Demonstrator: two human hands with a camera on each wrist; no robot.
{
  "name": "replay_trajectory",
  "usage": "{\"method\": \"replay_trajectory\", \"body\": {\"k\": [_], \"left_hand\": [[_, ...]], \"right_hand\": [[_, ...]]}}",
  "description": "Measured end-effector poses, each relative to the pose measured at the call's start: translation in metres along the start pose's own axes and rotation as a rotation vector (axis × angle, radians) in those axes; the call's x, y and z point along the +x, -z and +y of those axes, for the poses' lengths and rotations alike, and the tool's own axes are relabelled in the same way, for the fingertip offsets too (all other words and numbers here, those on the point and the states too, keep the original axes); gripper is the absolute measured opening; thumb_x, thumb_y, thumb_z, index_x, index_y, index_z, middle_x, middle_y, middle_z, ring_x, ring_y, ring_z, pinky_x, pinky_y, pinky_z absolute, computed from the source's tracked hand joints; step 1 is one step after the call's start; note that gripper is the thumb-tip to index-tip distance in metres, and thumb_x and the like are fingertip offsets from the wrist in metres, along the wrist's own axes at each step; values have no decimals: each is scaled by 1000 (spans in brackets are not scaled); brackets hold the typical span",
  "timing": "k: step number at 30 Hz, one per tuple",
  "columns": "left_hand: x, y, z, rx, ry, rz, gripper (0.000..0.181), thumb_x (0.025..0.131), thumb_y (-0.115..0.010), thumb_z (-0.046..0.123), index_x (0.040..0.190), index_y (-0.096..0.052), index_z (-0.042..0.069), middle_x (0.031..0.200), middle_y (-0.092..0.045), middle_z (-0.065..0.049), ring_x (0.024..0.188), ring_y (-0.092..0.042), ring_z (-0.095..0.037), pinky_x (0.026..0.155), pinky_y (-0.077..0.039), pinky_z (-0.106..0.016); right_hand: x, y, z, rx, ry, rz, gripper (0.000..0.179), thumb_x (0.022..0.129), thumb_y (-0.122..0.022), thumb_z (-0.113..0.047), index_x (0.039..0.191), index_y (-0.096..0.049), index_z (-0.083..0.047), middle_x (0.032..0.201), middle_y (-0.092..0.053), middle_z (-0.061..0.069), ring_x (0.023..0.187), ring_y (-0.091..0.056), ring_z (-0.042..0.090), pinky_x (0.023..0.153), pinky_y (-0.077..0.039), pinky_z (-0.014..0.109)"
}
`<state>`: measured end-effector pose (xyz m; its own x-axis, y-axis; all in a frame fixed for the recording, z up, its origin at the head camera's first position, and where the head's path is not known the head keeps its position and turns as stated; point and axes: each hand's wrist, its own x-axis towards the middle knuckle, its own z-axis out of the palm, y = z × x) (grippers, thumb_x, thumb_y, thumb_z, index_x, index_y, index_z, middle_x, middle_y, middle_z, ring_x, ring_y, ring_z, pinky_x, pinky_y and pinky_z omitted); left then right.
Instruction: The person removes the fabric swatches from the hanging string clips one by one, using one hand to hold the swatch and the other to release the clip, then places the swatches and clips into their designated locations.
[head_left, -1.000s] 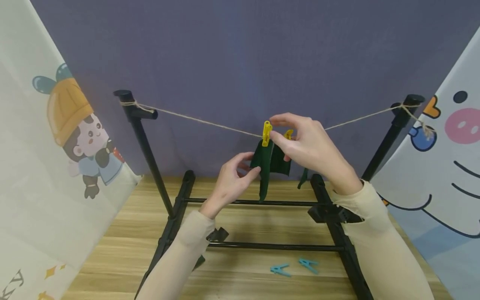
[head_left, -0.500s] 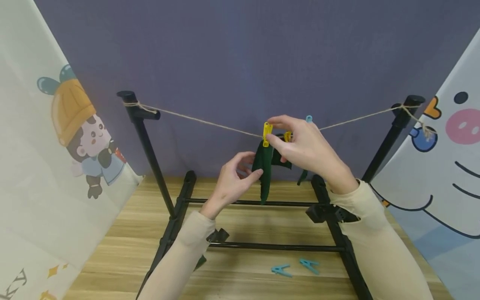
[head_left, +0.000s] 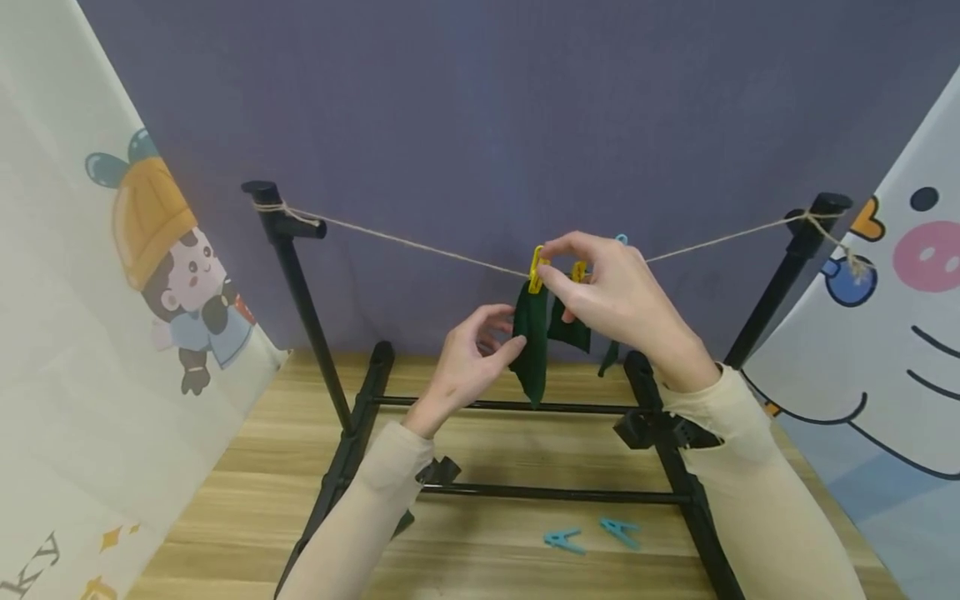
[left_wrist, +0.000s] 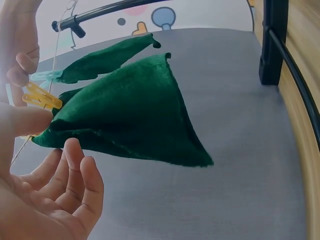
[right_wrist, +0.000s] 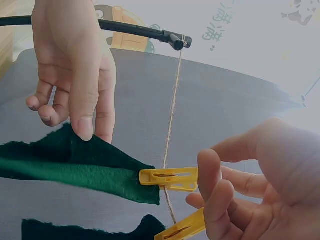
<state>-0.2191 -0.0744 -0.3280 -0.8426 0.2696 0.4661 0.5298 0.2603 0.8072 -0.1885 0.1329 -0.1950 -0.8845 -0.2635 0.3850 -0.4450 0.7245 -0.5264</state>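
Note:
A dark green cloth (head_left: 531,346) hangs from a string (head_left: 420,246) under a yellow clothespin (head_left: 536,271). My right hand (head_left: 622,287) pinches the handle end of that clothespin between thumb and index finger; the right wrist view shows the clothespin (right_wrist: 169,178) across cloth and string. My left hand (head_left: 468,358) is beside the cloth, thumb touching its near edge and the other fingers loosely spread. Behind my right hand, a second yellow clothespin (head_left: 578,271) holds another green cloth (head_left: 570,329). Farther right, a light blue clothespin (head_left: 621,239) is partly hidden above a third green piece (head_left: 609,358).
The string is tied between two posts of a black rack (head_left: 300,308), with crossbars (head_left: 555,493) low across it. Two blue clothespins (head_left: 564,540) lie on the wooden table (head_left: 480,567). A green scrap (head_left: 403,523) shows beside my left sleeve. A grey-blue backdrop (head_left: 480,125) stands behind.
The near cloth has swung from a narrow fold to a broader face, and its clothespin has turned and tilted slightly. Both hands have stayed almost in place. The view has shifted a little.

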Motion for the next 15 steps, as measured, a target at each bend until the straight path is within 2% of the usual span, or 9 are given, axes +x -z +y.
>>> {"method": "replay_trajectory", "body": {"k": [4, 6, 8, 11, 13, 15], "left_hand": [[1, -2, 0, -6, -3, -6, 44, 104, -70, 26, 145, -61, 16, 121, -73, -10, 89, -68, -21, 77, -56, -36], [3, -2, 0, 0, -4, -7, 44, 103, -70, 26, 145, -62, 16, 121, -73, -9, 89, -67, -20, 76, -56, -35], [4, -3, 1, 9, -1, -10, 45, 103, -70, 27, 145, -62, 15, 121, -74, -8, 89, -66, -19, 75, -54, -34], [5, -3, 0, 20, 8, -9, 48, 103, -71, 29, 148, -60, 14, 119, -74, -7, 84, -64, -18, 72, -51, -32], [7, -4, -1, 23, 15, -5, 49, 104, -70, 29, 149, -59, 14, 117, -75, -7, 81, -62, -18, 70, -50, -31], [8, -5, -2, 21, 18, 6, 49, 104, -70, 29, 150, -59, 14, 115, -75, -7, 78, -61, -18, 68, -48, -31]], "right_hand": [[0, -1, 3, 15, 6, 5, 31, 107, -63, -36, 134, -70, -23, 79, -76, 2, 55, -68, 17, 44, -43, 37], [0, -1, 5, 26, 12, 4, 31, 107, -64, -34, 135, -69, -22, 89, -79, 4, 57, -69, 16, 45, -44, 37], [1, -2, 7, 36, 22, 4, 34, 106, -66, -32, 139, -67, -21, 110, -80, 5, 58, -70, 15, 46, -46, 36], [2, -2, 9, 48, 45, 8, 41, 105, -68, -30, 144, -62, -19, 137, -72, 8, 60, -71, 15, 47, -48, 36], [2, -2, 10, 46, 61, 17, 44, 105, -69, -29, 147, -60, -18, 144, -69, 9, 59, -70, 15, 47, -49, 36], [3, -2, 11, 43, 70, 25, 45, 104, -71, -29, 147, -61, -19, 143, -70, 8, 57, -69, 16, 46, -48, 36]]}}
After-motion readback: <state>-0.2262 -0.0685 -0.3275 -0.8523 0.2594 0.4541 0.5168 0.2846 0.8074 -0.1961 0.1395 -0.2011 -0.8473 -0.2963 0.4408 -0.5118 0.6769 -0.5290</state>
